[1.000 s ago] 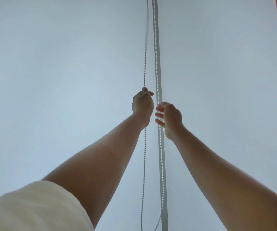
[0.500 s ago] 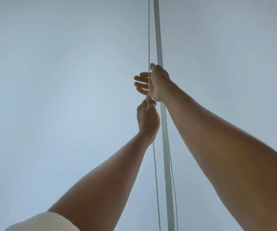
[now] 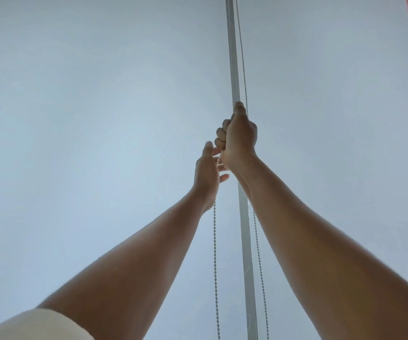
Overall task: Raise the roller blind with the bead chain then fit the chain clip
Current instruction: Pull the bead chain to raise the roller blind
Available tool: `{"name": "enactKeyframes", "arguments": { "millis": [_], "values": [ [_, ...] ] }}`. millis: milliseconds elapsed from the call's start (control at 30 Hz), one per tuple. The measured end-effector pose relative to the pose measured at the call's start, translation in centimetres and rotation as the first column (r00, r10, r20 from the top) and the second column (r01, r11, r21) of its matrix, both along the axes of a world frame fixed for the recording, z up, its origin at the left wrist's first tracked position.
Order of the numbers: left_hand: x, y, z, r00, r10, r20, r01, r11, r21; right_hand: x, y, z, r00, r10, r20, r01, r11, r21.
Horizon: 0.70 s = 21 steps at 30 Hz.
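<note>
head-worn view, tilted steeply upward, close

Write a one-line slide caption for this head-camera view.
Right hand fisted on the white bead chain beside a grey vertical rail; left hand open just below.

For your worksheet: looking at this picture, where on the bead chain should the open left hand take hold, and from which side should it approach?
Grip the left strand of the bead chain just under the right hand, which is already closed on it higher up. The left hand should probably close in from the left, since the metal strip blocks the right. The strand hangs straight and thin, so wrapped fingers should suit.
</note>
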State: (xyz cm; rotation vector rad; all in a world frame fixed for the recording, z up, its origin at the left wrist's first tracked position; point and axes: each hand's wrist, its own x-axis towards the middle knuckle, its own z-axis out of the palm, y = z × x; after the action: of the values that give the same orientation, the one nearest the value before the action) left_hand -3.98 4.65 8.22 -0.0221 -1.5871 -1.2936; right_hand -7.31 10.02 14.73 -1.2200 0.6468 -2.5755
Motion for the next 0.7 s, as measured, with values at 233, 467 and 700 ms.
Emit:
{"name": "enactKeyframes", "arguments": {
  "millis": [233,467,700],
  "values": [
    [2.0,0.9,4.5,1.000,0.015,-0.008,-0.015,0.999,0.040,2.1,0.9,-3.2,0.984,-0.149,-0.098,0.148,0.989,-0.016],
    [2.5,3.5,7.0,1.000,-0.008,0.022,0.007,0.998,0.066,1.6,-1.5,-14.9,0.987,-0.054,-0.154,0.078,0.985,0.153],
    [1.3,4.0,7.1,0.990,0.113,-0.083,-0.095,0.977,0.192,-0.7,-1.5,-16.8,0.959,0.036,-0.282,0.051,0.954,0.297]
  ]
}}
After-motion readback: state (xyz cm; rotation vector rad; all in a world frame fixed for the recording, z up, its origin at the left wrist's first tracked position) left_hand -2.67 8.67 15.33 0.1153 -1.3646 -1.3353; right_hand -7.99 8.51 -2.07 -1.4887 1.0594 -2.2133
